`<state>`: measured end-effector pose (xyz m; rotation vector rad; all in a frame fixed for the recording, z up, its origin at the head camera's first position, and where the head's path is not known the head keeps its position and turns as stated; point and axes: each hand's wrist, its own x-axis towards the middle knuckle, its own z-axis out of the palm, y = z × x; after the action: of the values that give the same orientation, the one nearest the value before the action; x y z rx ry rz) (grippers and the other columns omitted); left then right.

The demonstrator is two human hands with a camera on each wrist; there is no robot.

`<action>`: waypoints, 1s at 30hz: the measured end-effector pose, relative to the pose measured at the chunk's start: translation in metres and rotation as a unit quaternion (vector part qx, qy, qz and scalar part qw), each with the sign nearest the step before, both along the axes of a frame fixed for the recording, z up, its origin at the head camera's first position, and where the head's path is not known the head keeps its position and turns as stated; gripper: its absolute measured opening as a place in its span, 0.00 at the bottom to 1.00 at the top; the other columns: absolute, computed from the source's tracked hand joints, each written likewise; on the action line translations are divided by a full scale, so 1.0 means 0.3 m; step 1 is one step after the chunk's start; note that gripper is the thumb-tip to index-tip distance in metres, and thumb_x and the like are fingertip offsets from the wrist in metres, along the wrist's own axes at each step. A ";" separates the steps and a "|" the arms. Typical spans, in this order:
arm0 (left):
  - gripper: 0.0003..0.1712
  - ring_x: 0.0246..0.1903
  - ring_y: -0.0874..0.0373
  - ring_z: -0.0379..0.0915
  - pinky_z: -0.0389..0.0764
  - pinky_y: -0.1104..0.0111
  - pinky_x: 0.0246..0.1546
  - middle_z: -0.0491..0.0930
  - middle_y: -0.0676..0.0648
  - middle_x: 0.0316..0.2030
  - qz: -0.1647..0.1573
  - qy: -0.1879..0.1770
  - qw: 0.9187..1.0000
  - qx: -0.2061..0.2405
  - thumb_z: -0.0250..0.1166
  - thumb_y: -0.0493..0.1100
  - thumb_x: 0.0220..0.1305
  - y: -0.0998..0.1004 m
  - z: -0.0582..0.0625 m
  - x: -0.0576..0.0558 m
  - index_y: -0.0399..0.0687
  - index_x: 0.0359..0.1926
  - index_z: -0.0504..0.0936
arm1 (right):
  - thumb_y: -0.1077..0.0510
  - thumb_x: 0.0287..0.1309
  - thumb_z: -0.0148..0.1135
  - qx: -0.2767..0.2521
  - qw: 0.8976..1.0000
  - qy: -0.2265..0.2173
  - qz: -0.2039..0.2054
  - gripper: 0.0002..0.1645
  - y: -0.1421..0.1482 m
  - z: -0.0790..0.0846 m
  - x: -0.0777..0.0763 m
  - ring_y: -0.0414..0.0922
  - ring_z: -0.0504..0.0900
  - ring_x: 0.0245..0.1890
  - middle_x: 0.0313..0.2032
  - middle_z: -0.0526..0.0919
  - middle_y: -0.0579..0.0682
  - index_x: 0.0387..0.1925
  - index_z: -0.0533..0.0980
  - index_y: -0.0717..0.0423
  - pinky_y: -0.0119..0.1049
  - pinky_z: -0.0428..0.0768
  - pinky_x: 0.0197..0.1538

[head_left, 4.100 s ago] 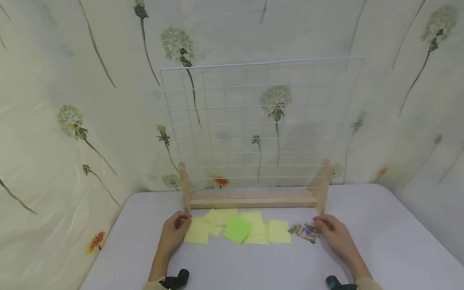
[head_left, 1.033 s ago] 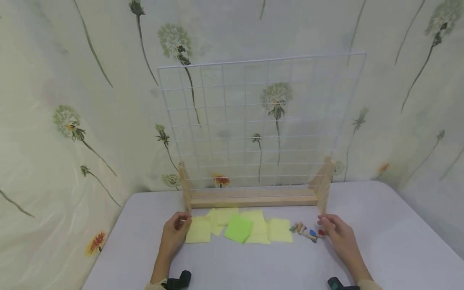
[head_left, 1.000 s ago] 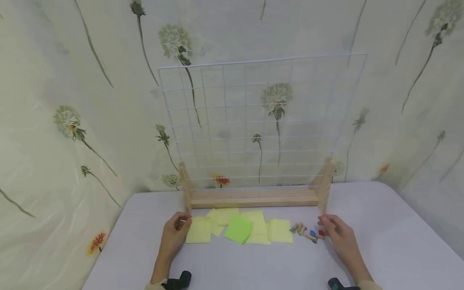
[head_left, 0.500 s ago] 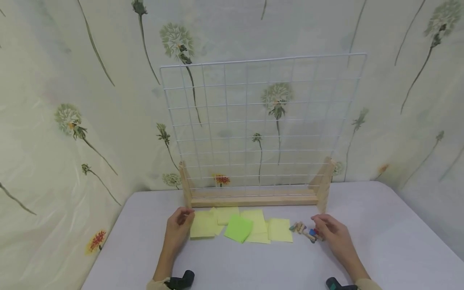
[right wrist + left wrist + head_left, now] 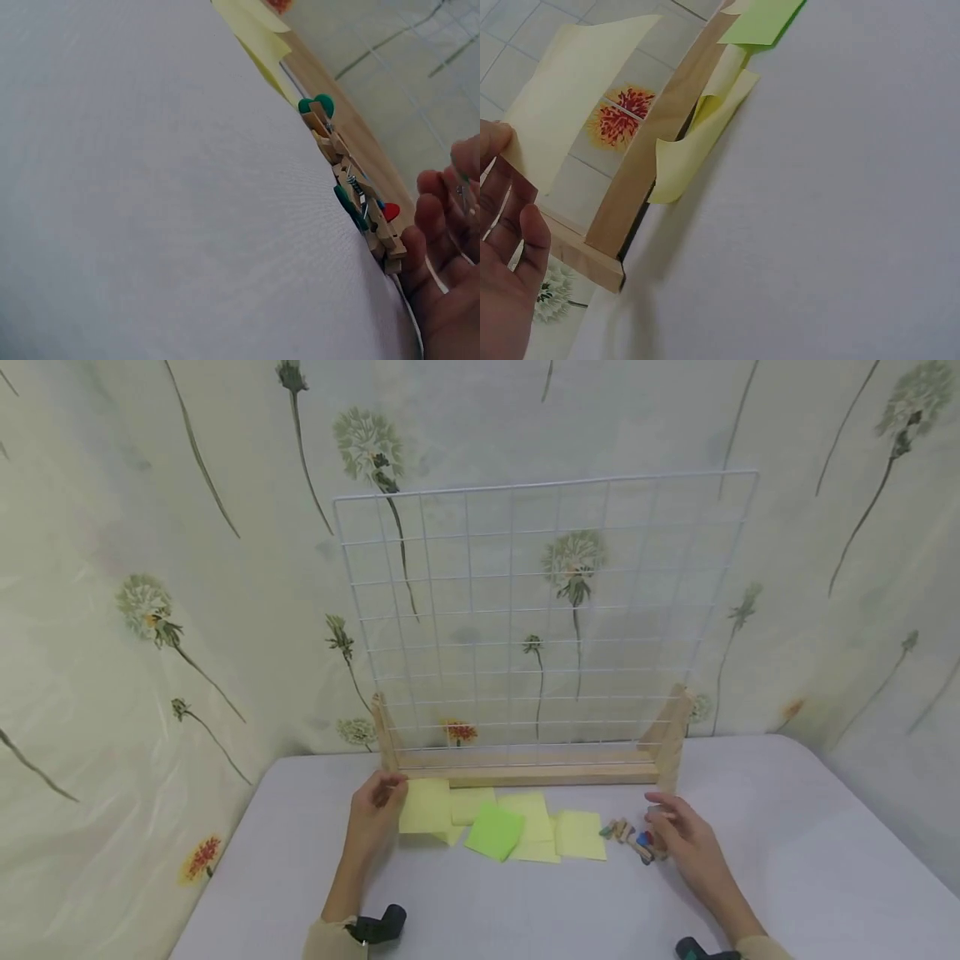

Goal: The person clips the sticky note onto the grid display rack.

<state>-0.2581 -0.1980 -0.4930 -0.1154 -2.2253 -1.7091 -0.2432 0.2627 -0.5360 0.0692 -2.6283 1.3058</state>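
Left hand (image 5: pixel 375 810) pinches a raised note (image 5: pixel 426 810), yellow, by its left edge; the note is off the table (image 5: pixel 480 910), in front of the left end of the wooden stand (image 5: pixel 532 775). Right hand (image 5: pixel 692 842) grips a single clothespin (image 5: pixel 463 198), mostly hidden, between thumb and fingers, just beside the clothespin pile (image 5: pixel 622 832). Loose yellow notes (image 5: pixel 581 835) and a green note (image 5: pixel 495 832) lie between both hands. Wire grid (image 5: pixel 512 609) stands upright in the stand.
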 end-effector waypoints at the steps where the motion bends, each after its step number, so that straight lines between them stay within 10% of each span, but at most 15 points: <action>1: 0.05 0.29 0.61 0.78 0.76 0.74 0.34 0.81 0.39 0.38 -0.008 0.012 1.000 0.003 0.61 0.35 0.63 0.002 0.020 0.002 0.38 0.40 0.79 | 0.42 0.68 0.47 0.013 1.000 0.000 0.000 0.24 0.001 0.003 0.000 0.29 0.76 0.39 0.50 0.79 0.52 0.59 0.70 0.47 0.27 0.78 0.40; 15: 0.08 0.34 0.63 0.76 0.76 0.77 0.36 0.81 0.34 0.37 -0.008 0.043 0.999 0.011 0.60 0.32 0.61 0.013 0.191 -0.017 0.31 0.41 0.78 | 0.41 0.68 0.46 0.041 0.999 -0.003 0.018 0.22 0.000 0.012 0.001 0.27 0.73 0.43 0.55 0.76 0.48 0.56 0.71 0.45 0.31 0.78 0.43; 22: 0.09 0.37 0.63 0.76 0.75 0.77 0.38 0.81 0.37 0.40 -0.005 0.040 0.999 0.003 0.61 0.35 0.63 0.014 0.247 -0.027 0.33 0.43 0.78 | 0.45 0.66 0.51 0.004 0.998 0.007 0.058 0.21 -0.036 0.027 -0.001 0.41 0.82 0.40 0.52 0.77 0.54 0.57 0.71 0.47 0.29 0.80 0.36; 30: 0.11 0.37 0.63 0.75 0.74 0.77 0.36 0.81 0.36 0.41 -0.018 0.052 0.998 -0.008 0.60 0.36 0.64 0.020 0.296 -0.034 0.34 0.44 0.78 | 0.49 0.68 0.50 0.052 0.994 0.071 0.070 0.17 -0.070 0.080 -0.019 0.26 0.77 0.47 0.48 0.84 0.44 0.54 0.73 0.49 0.31 0.79 0.48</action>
<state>-0.2682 -0.1919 -0.4043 -0.2447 -2.1740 -1.6653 -0.2490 0.2418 -0.5120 0.3540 -2.6080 1.1561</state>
